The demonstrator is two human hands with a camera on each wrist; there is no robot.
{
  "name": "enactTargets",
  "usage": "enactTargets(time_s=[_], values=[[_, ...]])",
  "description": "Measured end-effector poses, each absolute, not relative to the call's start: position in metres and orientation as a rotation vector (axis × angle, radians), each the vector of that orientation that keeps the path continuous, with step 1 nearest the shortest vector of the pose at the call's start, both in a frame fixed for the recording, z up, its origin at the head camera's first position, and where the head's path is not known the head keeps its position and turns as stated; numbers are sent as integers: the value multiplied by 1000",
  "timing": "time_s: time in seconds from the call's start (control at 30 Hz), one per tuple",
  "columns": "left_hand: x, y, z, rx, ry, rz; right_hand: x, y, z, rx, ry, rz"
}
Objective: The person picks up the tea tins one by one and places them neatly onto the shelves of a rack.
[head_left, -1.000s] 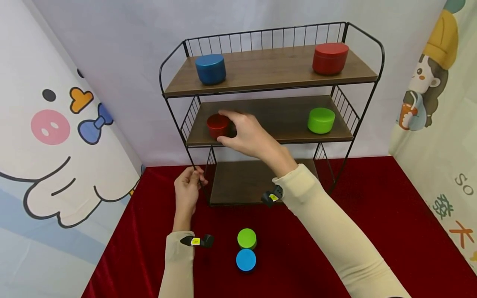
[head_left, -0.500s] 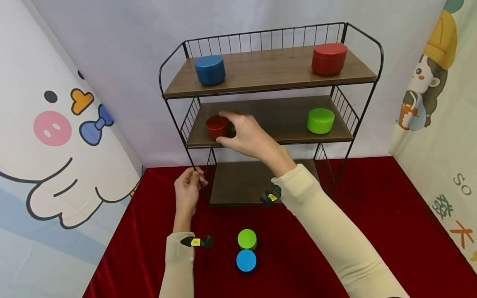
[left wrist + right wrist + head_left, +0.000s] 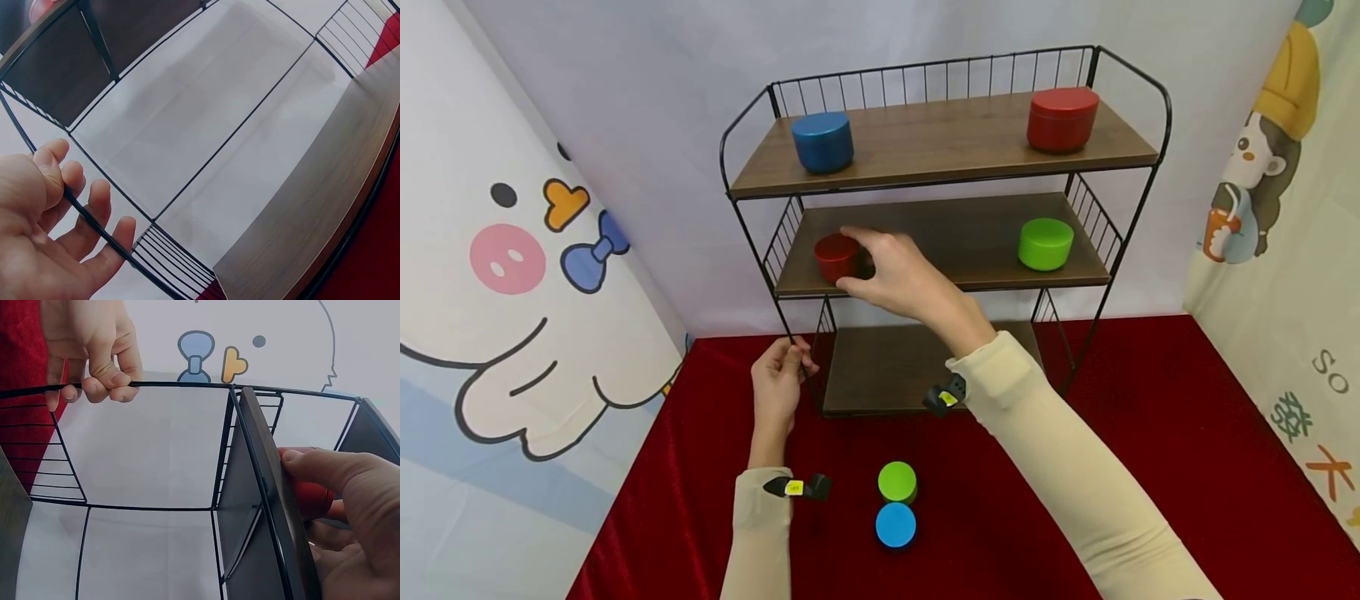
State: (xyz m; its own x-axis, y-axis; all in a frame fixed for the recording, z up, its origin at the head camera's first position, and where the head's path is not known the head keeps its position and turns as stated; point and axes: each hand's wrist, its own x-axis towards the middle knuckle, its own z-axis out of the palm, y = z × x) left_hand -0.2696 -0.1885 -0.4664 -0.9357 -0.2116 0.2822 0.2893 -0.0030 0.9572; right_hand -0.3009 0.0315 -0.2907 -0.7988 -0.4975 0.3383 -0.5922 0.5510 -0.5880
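A black metal rack with three brown wooden shelves (image 3: 940, 137) stands on the red cloth. On its middle shelf, near the left end, sits a small round red tin (image 3: 837, 257). My right hand (image 3: 898, 275) holds that tin from the right, thumb at the front and fingers at the back; in the right wrist view the thumb lies on the red tin (image 3: 312, 494) beside the shelf edge. My left hand (image 3: 777, 379) grips the rack's front left post (image 3: 87, 219) below the middle shelf, its thumb and fingers around the thin bar.
On the top shelf are a blue tin (image 3: 823, 142) at left and a larger red tin (image 3: 1063, 119) at right. A green tin (image 3: 1046, 243) sits at the middle shelf's right. Another green tin (image 3: 897, 481) and a blue one (image 3: 896, 525) stand on the cloth in front.
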Motion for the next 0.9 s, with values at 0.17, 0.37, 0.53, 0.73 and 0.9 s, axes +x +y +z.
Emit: enactTargets(time_s=[0.17, 0.37, 0.53, 0.73, 0.9], values=[[-269, -188, -466, -74, -1942, -2000, -296, 34, -290, 931, -2630, 1068], [-269, -188, -465, -64, -1951, -1992, -281, 43, -289, 920, -2525, 1111], [-269, -188, -465, -65, -1944, -1994, -269, 51, -293, 967, -2362, 1165], [-270, -187, -465, -72, -1937, -1996, -252, 61, -303, 992, -2196, 1147], [-271, -188, -467, -69, -1956, -1979, -235, 68, -317, 1009, -2079, 1150]])
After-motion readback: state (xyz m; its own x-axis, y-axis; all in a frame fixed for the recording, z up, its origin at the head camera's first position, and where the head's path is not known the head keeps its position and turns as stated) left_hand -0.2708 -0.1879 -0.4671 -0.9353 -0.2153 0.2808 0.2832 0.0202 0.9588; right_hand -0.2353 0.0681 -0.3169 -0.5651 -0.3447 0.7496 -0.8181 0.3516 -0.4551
